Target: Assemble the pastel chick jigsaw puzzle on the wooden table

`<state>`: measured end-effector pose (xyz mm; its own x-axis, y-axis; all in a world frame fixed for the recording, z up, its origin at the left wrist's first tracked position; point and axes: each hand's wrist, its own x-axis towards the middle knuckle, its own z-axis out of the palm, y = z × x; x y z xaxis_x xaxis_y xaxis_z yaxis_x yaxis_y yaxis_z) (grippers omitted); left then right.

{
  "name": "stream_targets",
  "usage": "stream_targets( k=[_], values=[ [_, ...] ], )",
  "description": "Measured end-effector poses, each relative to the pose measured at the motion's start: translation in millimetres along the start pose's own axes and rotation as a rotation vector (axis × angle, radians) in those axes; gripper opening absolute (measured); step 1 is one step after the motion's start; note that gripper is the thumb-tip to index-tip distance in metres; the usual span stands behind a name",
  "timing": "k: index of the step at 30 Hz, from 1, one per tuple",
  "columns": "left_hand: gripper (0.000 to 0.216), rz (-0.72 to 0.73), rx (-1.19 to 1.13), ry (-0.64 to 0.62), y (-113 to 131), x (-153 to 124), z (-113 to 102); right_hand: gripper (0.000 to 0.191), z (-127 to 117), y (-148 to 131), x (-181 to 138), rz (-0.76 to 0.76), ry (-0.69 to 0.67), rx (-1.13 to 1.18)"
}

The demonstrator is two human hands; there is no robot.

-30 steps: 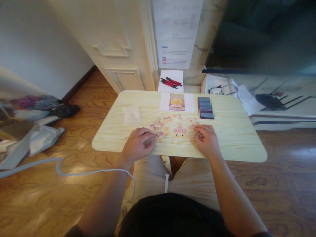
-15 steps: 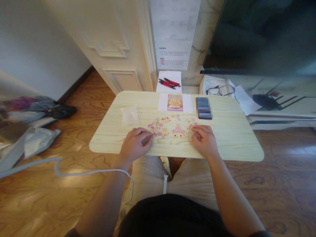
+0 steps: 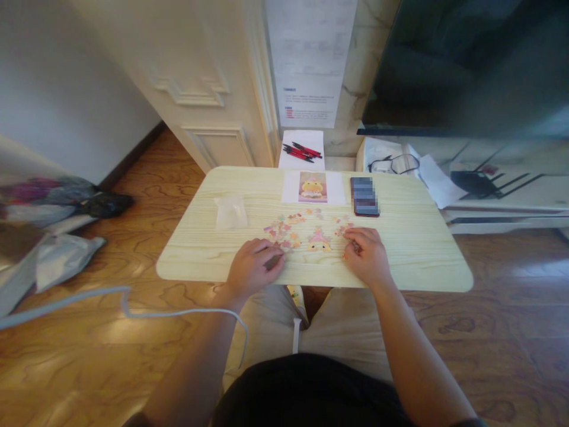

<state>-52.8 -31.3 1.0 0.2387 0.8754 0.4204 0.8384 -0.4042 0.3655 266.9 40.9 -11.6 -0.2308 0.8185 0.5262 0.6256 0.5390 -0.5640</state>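
Observation:
Small jigsaw puzzle pieces lie loose on the table, mostly left of a joined part showing a pink hat and a yellow face with eyes. My left hand is at the near edge of the loose pieces, its fingers and thumb curled together; whatever they pinch is hidden. On the right, my right hand rests on the table with bent fingers, and puzzle pieces show between thumb and palm. Its fingertips reach a smaller cluster of pieces. Behind them lies a printed reference picture of the yellow character.
A phone lies at the table's back right, and a clear plastic bag at the left. Beyond the table are red pens on white paper and a white box with glasses. A grey cable crosses near my left forearm.
My left hand has shifted slightly right and toward me, close to the joined part. My right hand stays nearly in place. The whole view has tilted a little.

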Motion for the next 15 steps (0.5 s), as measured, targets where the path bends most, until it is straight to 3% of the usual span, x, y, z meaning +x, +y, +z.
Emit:
stream_targets(
  k=[7, 15],
  values=[
    [0.019, -0.181, -0.140, 0.068, -1.3, -6.9, -5.9, 0.031, 1.0, 1.7, -1.7, 0.027, 0.020, 0.023],
    [0.015, -0.147, -0.117, 0.054, 0.0, 8.0, -3.7, 0.030, 1.3, 1.5, -0.1, 0.028, 0.019, 0.026]
  ],
)
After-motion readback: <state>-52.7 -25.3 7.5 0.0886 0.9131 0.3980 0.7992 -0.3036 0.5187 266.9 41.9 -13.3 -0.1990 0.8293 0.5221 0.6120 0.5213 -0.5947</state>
